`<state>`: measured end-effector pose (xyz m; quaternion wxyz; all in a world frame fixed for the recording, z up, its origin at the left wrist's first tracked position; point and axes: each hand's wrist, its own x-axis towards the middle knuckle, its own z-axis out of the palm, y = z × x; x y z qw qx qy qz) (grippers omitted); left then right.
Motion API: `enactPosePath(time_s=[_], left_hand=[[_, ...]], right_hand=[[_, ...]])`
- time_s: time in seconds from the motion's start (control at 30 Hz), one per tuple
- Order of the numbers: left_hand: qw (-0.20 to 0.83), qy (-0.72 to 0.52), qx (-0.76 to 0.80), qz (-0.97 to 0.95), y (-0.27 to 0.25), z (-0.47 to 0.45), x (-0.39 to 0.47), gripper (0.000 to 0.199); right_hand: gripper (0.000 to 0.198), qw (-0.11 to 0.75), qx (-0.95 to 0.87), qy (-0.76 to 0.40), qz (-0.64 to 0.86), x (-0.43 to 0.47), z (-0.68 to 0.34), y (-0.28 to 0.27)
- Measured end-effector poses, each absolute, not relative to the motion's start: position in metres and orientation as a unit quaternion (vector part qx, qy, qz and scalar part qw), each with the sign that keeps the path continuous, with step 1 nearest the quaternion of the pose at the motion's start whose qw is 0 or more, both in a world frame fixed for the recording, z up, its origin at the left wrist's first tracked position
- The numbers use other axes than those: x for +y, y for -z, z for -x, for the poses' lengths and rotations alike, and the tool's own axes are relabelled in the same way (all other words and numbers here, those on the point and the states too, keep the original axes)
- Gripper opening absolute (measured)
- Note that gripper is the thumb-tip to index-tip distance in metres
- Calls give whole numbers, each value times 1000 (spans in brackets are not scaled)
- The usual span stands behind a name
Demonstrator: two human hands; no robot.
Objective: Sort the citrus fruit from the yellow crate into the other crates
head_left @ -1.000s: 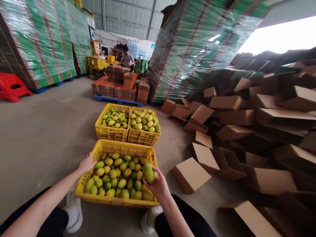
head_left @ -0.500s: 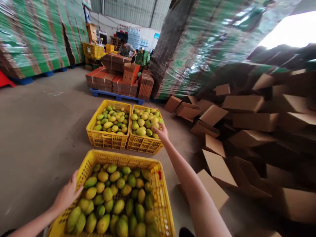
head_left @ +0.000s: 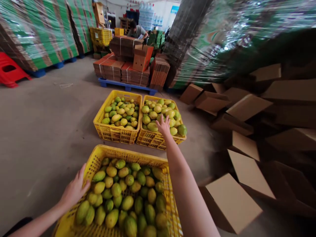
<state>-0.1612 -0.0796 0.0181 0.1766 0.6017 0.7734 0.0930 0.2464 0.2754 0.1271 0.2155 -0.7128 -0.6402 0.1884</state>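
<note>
My left hand (head_left: pixel 74 190) lies at the left rim of the near yellow crate (head_left: pixel 130 152), fingers stretched out and thumb towards the fruit. Inside that crate are several green-yellow lemons (head_left: pixel 127 203). My right hand (head_left: pixel 164 126) reaches over the front of the back right crate (head_left: pixel 150 140), its fingers spread above the lemons (head_left: pixel 153 115) and no fruit in its grip. A larger green fruit (head_left: pixel 182 130) rests at that crate's front right corner. Beside it stands the back left crate (head_left: pixel 116 134), also filled with lemons.
Loose cardboard boxes (head_left: pixel 234 200) are heaped on the right. Behind the crates, flattened cartons (head_left: pixel 108 70) sit on a blue pallet (head_left: pixel 127 87). Wrapped stacks (head_left: pixel 46 33) rise on the left, near a red stool (head_left: pixel 11 70). A person (head_left: pixel 137 31) bends over the cartons.
My right hand has come away from a lemon in the back right crate and its fingers have spread. The view has shifted, and my left hand stays at the near crate's rim.
</note>
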Motion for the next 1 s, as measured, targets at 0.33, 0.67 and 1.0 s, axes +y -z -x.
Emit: enactPosePath(time_s=[0.33,0.67,1.0], left_hand=[[182,-79,770,-607,-23,155,-74,72],[215,-52,766,-604,-33,139,-63,81],[183,-53,773,-605,-57,134,-65,81]], right_hand=[[85,389,-565,-297,664,244,-244,-109],[82,405,-565,-307,650,243,-238,-137],[18,281,-734,-350,510,111,-240,-169]])
